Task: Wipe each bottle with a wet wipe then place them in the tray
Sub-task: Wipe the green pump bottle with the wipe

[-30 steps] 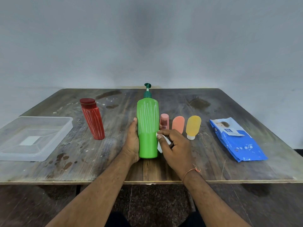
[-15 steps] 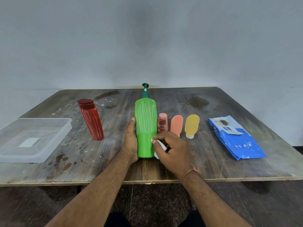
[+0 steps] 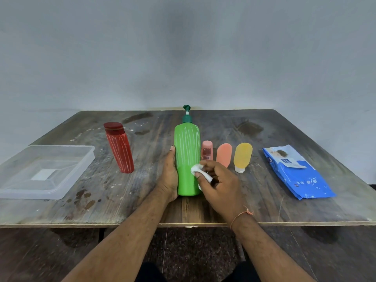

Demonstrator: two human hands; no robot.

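Note:
A tall green pump bottle (image 3: 187,151) stands upright near the table's front edge, streaked with white lines on its upper half. My left hand (image 3: 169,178) grips its left side. My right hand (image 3: 219,184) pinches a small white wet wipe (image 3: 198,170) against the bottle's right side, about halfway down. A red bottle (image 3: 120,148) with white streaks stands to the left. Behind my right hand stand a small pink bottle (image 3: 207,149), an orange tube (image 3: 224,153) and a yellow tube (image 3: 242,156). The clear plastic tray (image 3: 61,186) lies at the far left with no bottles in it.
A blue pack of wet wipes (image 3: 297,174) lies flat at the right of the wooden table (image 3: 142,200). Dark stains mark the tabletop. A grey wall rises right behind the table's far edge.
My right hand with the wipe has moved up the green bottle's right side from near its base. My left hand keeps its hold on the bottle.

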